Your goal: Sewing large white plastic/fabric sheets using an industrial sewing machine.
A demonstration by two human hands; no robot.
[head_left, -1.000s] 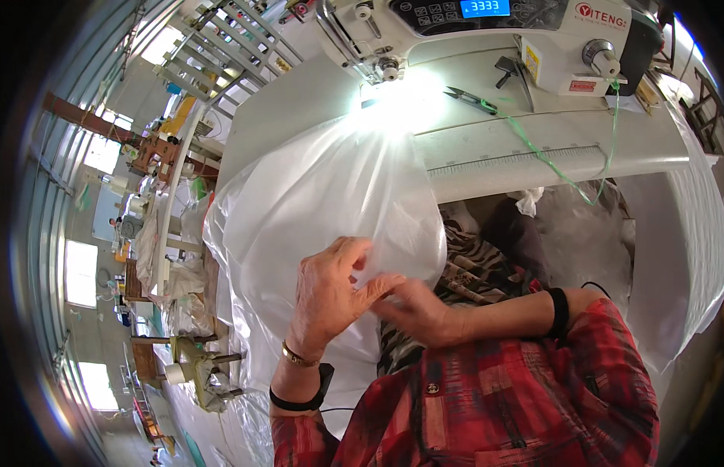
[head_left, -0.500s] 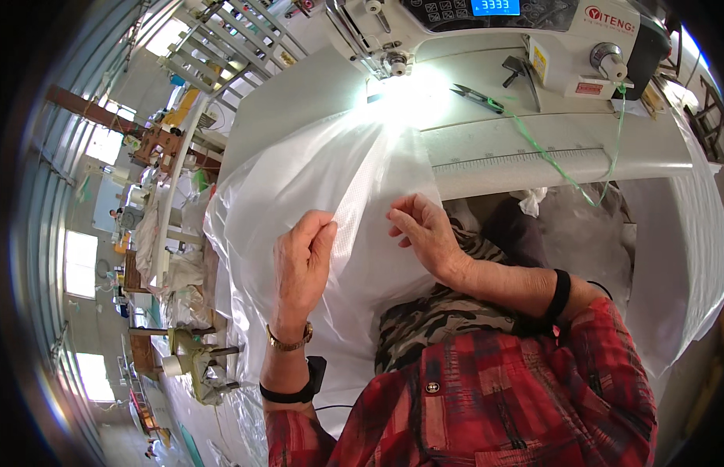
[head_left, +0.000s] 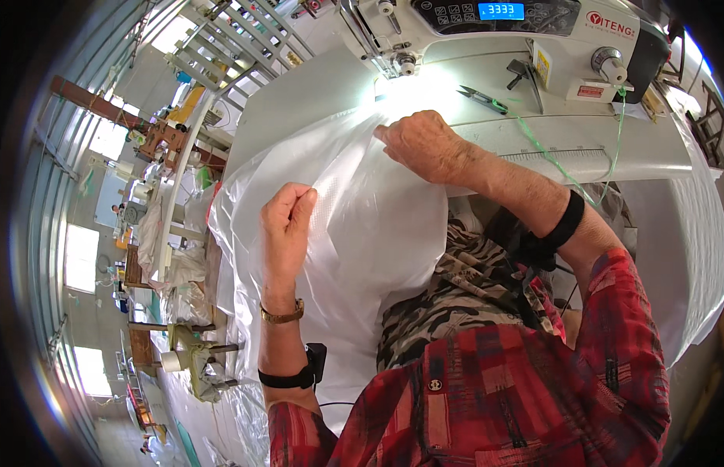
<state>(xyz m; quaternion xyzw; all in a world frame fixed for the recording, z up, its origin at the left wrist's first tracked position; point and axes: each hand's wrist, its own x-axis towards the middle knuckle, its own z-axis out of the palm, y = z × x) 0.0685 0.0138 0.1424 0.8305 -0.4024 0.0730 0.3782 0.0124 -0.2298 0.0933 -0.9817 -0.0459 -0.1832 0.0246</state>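
Observation:
A large white translucent plastic sheet (head_left: 385, 233) runs from under the lit needle area of a sewing machine (head_left: 560, 66) down over the table edge and my lap. My left hand (head_left: 284, 229) pinches the folded edge of the sheet between thumb and fingers, left of the middle. Farther up, close to the bright needle light, my right hand (head_left: 428, 146) is closed with fingertips on the same edge. A narrow textured woven strip shows along the edge between both hands. Glare hides the exact stitching spot.
Thread snips (head_left: 482, 99) lie on the sewing table right of the needle, beside loose green thread (head_left: 537, 142). A black clamp-like tool (head_left: 517, 74) stands farther back. Ruler markings (head_left: 560, 156) run along the table's near edge. At left are a metal rack (head_left: 229, 50) and a stool (head_left: 194, 362).
My right hand has moved up and left from above my lap to the sheet's edge near the needle. My left hand has shifted slightly up and left, still pinching the edge.

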